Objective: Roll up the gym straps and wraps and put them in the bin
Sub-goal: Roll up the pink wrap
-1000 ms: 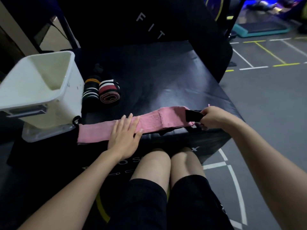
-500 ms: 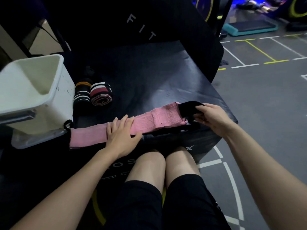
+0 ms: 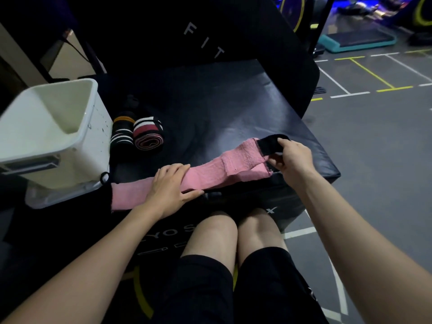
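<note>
Head: pink wrap's (image 3: 210, 169) end newly folded

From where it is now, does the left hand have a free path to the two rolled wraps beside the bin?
Probably yes. The left hand rests flat on the pink wrap, holding nothing, and only bare black pad lies between it and the rolled wraps next to the bin.

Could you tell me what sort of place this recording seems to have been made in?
Most likely a gym. The pink wrap lies on a black padded box lettered "FIT", a teal aerobic step sits behind, and the grey floor carries painted lines.
</note>
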